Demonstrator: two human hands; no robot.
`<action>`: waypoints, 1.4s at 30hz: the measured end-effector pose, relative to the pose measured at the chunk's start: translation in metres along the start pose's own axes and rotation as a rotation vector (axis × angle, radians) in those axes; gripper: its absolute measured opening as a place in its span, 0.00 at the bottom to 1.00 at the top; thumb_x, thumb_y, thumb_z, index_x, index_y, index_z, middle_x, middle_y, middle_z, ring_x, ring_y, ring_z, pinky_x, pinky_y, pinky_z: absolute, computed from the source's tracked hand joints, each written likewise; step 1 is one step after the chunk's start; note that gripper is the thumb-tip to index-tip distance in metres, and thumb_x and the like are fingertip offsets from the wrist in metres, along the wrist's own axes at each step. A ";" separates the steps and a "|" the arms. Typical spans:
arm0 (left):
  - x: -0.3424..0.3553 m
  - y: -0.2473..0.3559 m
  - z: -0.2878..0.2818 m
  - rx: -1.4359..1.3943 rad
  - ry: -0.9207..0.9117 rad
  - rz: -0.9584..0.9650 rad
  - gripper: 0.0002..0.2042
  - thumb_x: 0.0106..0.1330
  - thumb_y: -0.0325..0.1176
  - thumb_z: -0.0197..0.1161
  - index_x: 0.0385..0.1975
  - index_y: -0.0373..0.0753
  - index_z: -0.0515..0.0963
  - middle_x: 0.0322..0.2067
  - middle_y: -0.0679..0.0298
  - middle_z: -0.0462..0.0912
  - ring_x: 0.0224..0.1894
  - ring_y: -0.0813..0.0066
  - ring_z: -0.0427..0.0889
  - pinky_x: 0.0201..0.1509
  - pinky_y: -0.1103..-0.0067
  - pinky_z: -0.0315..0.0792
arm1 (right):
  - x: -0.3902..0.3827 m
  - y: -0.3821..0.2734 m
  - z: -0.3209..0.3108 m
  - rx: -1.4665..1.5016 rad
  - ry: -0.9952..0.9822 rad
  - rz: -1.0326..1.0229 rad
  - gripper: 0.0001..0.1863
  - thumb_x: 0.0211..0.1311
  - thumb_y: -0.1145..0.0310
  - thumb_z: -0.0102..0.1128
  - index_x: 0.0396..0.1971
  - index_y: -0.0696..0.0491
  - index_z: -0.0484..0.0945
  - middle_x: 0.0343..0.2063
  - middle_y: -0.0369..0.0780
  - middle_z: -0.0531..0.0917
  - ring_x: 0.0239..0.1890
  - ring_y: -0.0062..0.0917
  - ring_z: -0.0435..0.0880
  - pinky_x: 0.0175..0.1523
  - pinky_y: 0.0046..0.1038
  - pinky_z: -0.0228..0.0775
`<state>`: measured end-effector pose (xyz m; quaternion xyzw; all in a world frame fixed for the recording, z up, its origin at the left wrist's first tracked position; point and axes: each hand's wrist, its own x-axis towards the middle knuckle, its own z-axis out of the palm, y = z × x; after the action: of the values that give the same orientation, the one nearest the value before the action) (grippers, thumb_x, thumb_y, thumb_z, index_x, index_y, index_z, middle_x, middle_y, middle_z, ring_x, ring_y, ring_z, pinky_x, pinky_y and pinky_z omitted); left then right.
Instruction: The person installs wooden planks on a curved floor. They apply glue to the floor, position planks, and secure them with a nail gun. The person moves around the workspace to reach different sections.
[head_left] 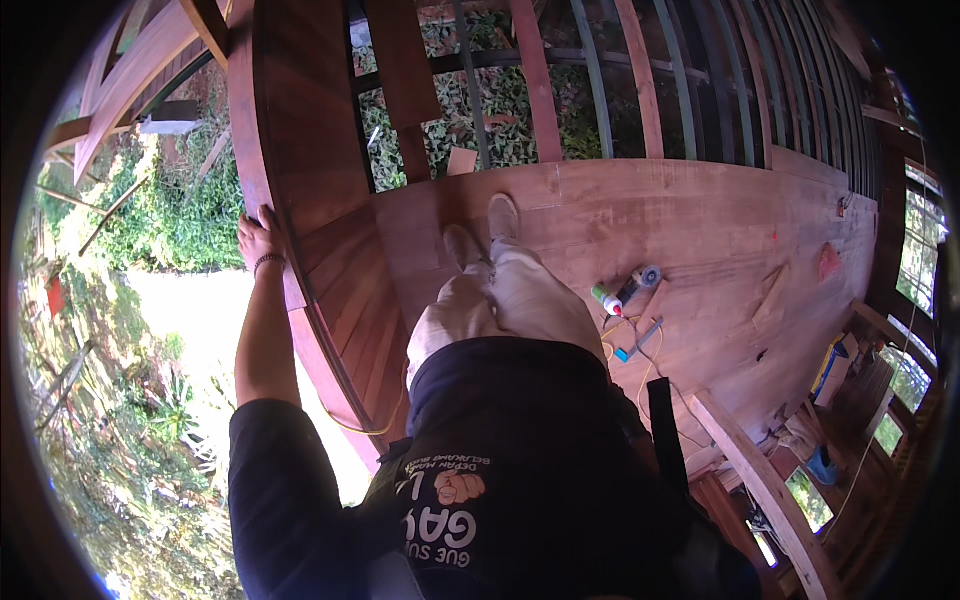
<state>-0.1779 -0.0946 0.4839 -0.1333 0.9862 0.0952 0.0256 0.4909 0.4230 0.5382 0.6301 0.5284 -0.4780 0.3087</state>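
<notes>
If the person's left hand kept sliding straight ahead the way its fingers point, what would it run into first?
The left hand rests on the curved reddish wooden rail, fingers pointing along it. Going on, it would likely just follow the rail's edge; nothing else shows in its way, though depth is hard to judge here.

A wooden plank floor (700,230) fills the centre and right of the frame. On it, right of centre, lie an angle grinder (632,285), a yellow cord (628,335) and a blue-handled tool (640,340). A loose pale beam (760,480) runs toward the lower right. Open joists (600,80) cross the top, leafy ground showing between them. Green plants (160,220) fill the left.
</notes>
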 end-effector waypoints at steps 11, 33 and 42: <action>-0.185 0.087 -0.006 -0.250 -0.148 0.542 0.31 0.60 0.32 0.67 0.66 0.42 0.70 0.65 0.52 0.72 0.68 0.49 0.69 0.74 0.61 0.64 | 0.032 0.014 -0.025 0.118 -0.030 -0.071 0.14 0.62 0.60 0.69 0.42 0.51 0.79 0.24 0.31 0.76 0.22 0.18 0.74 0.28 0.27 0.66; -0.228 0.203 0.023 -0.029 -0.883 0.280 0.18 0.68 0.38 0.62 0.53 0.37 0.81 0.51 0.55 0.88 0.55 0.61 0.86 0.62 0.69 0.77 | 0.101 -0.062 -0.105 0.351 0.091 -0.157 0.15 0.59 0.59 0.70 0.39 0.55 0.83 0.26 0.33 0.80 0.27 0.20 0.78 0.35 0.31 0.69; -0.139 0.275 0.052 0.050 -0.820 0.466 0.17 0.67 0.40 0.60 0.52 0.40 0.82 0.48 0.57 0.89 0.52 0.62 0.87 0.58 0.68 0.79 | 0.079 -0.054 -0.047 0.155 -0.077 -0.092 0.21 0.59 0.51 0.70 0.39 0.55 0.86 0.30 0.40 0.87 0.30 0.27 0.85 0.43 0.33 0.76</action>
<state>-0.1164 0.2113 0.4936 0.1408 0.9003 0.1196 0.3941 0.4510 0.5075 0.4871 0.6084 0.5057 -0.5551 0.2570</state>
